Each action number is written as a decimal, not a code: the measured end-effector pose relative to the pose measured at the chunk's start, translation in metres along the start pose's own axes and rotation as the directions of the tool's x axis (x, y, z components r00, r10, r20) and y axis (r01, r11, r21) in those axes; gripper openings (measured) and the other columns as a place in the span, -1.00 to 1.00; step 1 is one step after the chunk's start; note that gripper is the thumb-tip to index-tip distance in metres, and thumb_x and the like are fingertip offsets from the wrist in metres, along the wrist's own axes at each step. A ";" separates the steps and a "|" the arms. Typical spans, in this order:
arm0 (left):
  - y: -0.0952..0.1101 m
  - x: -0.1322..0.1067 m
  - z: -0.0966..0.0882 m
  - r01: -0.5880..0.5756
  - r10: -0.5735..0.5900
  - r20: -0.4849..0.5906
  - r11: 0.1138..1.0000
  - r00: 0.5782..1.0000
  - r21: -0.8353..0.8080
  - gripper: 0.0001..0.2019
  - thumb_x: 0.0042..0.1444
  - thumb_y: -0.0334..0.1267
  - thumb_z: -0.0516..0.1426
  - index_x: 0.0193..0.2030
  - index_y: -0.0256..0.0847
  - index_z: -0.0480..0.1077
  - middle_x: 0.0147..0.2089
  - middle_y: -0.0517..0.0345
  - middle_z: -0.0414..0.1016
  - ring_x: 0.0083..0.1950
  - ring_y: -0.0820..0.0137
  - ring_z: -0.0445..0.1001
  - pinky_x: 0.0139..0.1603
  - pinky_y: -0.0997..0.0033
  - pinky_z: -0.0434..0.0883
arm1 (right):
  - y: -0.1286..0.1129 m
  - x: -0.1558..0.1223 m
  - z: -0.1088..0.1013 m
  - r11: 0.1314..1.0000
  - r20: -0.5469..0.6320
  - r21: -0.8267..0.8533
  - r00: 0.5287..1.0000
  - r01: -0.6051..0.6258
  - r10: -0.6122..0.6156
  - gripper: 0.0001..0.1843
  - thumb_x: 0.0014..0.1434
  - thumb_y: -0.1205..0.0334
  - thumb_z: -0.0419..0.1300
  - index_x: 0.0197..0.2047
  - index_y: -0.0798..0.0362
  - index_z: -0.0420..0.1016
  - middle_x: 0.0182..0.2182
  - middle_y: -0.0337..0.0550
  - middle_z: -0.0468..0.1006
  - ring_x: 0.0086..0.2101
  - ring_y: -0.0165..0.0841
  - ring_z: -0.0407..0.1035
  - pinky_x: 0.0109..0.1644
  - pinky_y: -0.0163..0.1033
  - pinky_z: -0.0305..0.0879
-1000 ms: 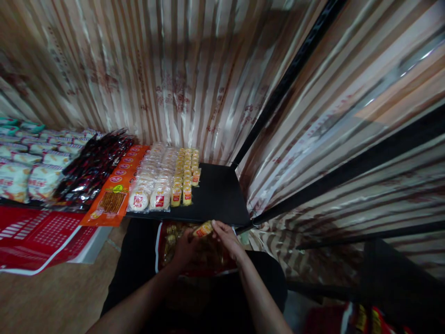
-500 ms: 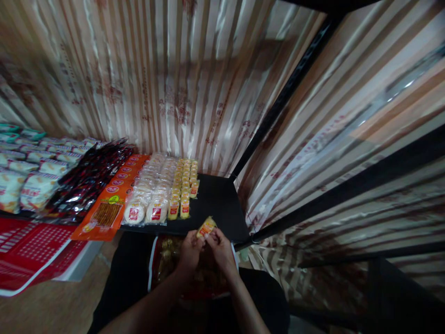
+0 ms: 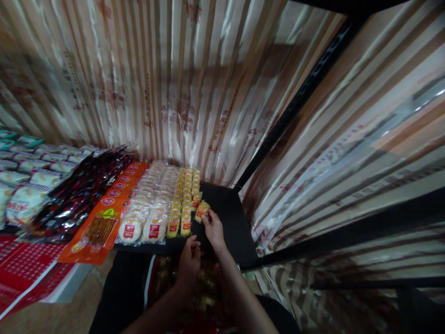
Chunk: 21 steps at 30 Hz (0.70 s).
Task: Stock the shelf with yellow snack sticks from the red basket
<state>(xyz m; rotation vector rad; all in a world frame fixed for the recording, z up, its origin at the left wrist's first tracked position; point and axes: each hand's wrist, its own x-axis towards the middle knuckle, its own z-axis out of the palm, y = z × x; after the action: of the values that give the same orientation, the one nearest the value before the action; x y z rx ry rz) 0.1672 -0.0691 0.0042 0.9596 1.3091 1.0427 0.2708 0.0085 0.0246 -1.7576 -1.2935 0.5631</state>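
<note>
**Yellow packet at my right fingertips, tilted off the row line**

Head view: my right hand [image 3: 213, 229] has a narrow pinch on the near right side of a yellow packet [image 3: 201, 211], over the black shelf [image 3: 236, 232]. Packet lies ahead and slightly left of the grip, just right of the front piece in the short third column of yellow packets [image 3: 186, 222]. Touching or apart: can't tell. Long axis leans, far end to the right; the columns run straighter away from me. Right hand is nearer; left hand [image 3: 190, 264] sits by the shelf's front edge, fingers half-curled, nothing visible in it.

Labels: red-orange block on the packet, red squares on the white round packs [image 3: 154, 228], yellow-green oval on the orange bag [image 3: 95, 229]. Characters too small to read. Curtain [image 3: 194, 93] print: dark red, also illegible.
</note>
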 end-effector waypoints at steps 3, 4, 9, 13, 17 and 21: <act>0.005 0.004 -0.003 0.016 -0.016 0.008 1.000 1.000 -0.002 -0.67 0.02 -0.35 -0.04 -0.04 -0.28 0.26 -0.18 0.03 0.43 -0.34 0.43 0.47 -0.28 0.43 0.42 | -0.003 0.011 0.010 0.997 0.005 -0.067 1.000 0.028 -0.027 -0.62 0.06 0.20 0.05 -0.08 0.15 0.43 -0.26 -0.04 0.46 -0.29 -0.33 0.38 -0.15 -0.25 0.31; 0.006 0.004 -0.004 0.025 -0.026 0.017 1.000 1.000 0.008 -0.67 0.01 -0.36 -0.04 -0.04 -0.28 0.26 -0.18 0.03 0.44 -0.35 0.44 0.47 -0.28 0.44 0.42 | -0.004 0.013 0.013 0.996 0.005 -0.087 0.999 0.034 -0.034 -0.61 0.06 0.20 0.04 -0.06 0.17 0.42 -0.23 -0.01 0.46 -0.27 -0.32 0.38 -0.14 -0.25 0.31; 0.013 0.004 -0.009 0.095 -0.098 0.048 0.994 0.994 0.061 -0.66 -0.01 -0.42 -0.07 -0.06 -0.29 0.26 -0.16 0.03 0.44 -0.41 0.48 0.46 -0.28 0.46 0.40 | -0.004 0.020 0.023 0.982 0.005 -0.162 0.996 0.092 -0.092 -0.56 0.10 0.19 0.01 0.02 0.15 0.38 -0.08 0.03 0.44 -0.13 -0.28 0.36 -0.01 -0.23 0.26; 0.011 0.003 -0.009 0.075 -0.077 0.082 0.997 0.994 0.035 -0.66 -0.05 -0.43 -0.08 -0.09 -0.30 0.27 -0.14 0.01 0.44 -0.39 0.46 0.47 -0.27 0.44 0.40 | -0.002 0.019 0.030 0.958 -0.004 -0.262 0.992 0.120 -0.125 -0.56 0.13 0.19 -0.05 0.04 0.14 0.37 -0.05 0.03 0.45 -0.06 -0.23 0.32 0.05 -0.16 0.21; 0.009 0.001 -0.010 0.037 -0.037 0.093 0.999 0.995 -0.005 -0.66 -0.08 -0.41 -0.04 -0.11 -0.30 0.30 -0.12 -0.03 0.46 -0.27 0.37 0.47 -0.19 0.36 0.40 | -0.003 0.016 0.037 0.930 -0.006 -0.329 0.985 0.163 -0.175 -0.55 0.16 0.19 -0.10 0.05 0.16 0.36 -0.04 0.05 0.44 -0.05 -0.21 0.30 0.06 -0.13 0.18; 0.016 -0.001 -0.011 0.007 -0.005 0.098 1.000 0.995 -0.020 -0.64 -0.15 -0.46 -0.02 -0.15 -0.28 0.35 -0.15 0.00 0.48 -0.12 0.32 0.44 -0.06 0.36 0.35 | 0.001 0.015 0.041 0.918 -0.004 -0.331 0.973 0.217 -0.232 -0.52 0.17 0.16 -0.13 0.05 0.18 0.35 -0.01 0.08 0.41 -0.02 -0.20 0.26 0.07 -0.09 0.16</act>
<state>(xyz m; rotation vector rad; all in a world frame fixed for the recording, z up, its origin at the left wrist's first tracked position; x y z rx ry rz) 0.1559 -0.0661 0.0189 0.9785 1.2179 0.9904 0.2450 0.0373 0.0043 -1.8384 -1.6042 0.1825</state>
